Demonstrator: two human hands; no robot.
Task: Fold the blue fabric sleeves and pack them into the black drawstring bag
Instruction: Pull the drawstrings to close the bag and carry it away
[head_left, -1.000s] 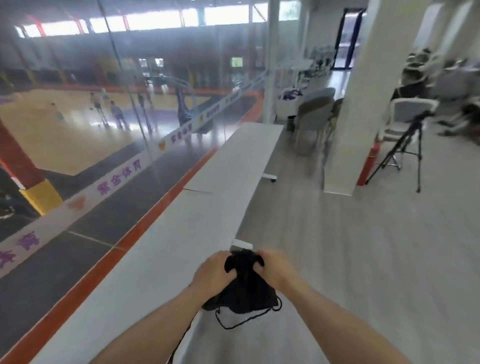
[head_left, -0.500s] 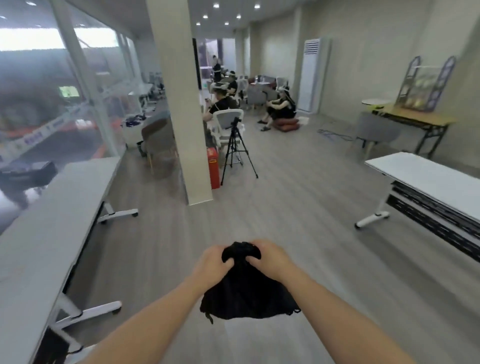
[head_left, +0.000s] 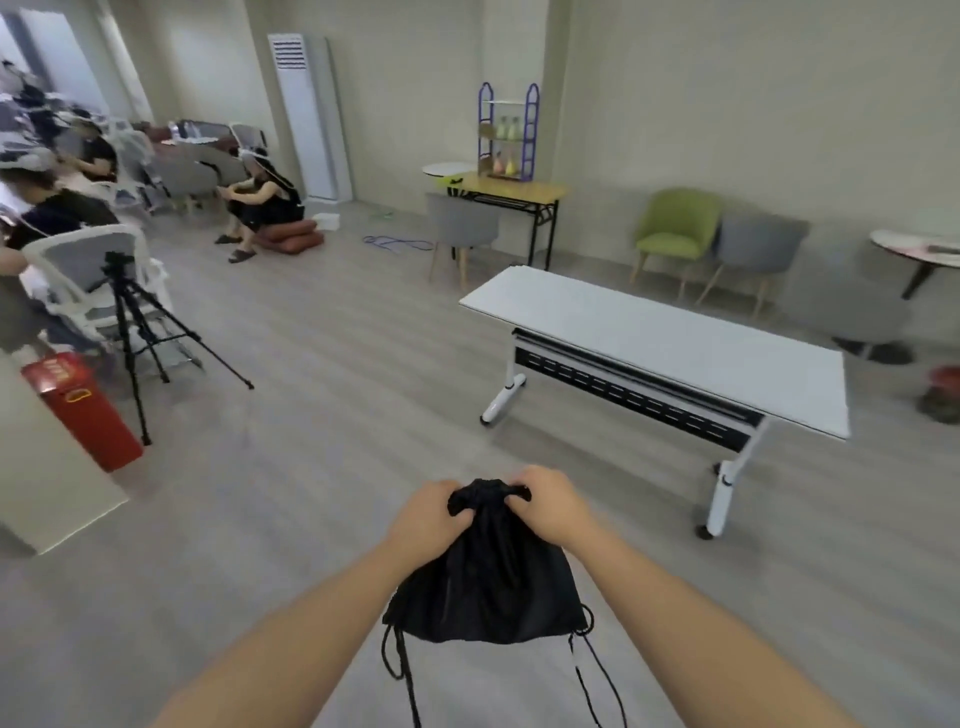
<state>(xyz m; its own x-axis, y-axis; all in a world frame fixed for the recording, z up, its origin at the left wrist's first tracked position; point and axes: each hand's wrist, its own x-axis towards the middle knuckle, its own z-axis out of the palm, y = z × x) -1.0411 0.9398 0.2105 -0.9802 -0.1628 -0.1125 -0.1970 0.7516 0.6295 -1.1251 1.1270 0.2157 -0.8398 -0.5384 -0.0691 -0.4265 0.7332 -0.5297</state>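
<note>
Left hand (head_left: 426, 519), right hand (head_left: 551, 506) — fingers curled round neck of black drawstring bag (head_left: 488, 587); white table (head_left: 675, 343) ahead-right.

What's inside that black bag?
Nothing inside shows: the black drawstring bag is bunched shut at its mouth, gripped by the left hand and right hand. Its opaque fabric hides any contents.

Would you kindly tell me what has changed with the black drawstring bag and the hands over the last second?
The person turned right, away from the long counter by the glass; the black fabric drawstring bag now hangs over the grey floor, facing a white folding table. Nothing was taken up or let go: the left hand and right hand still grip its gathered mouth.
</note>
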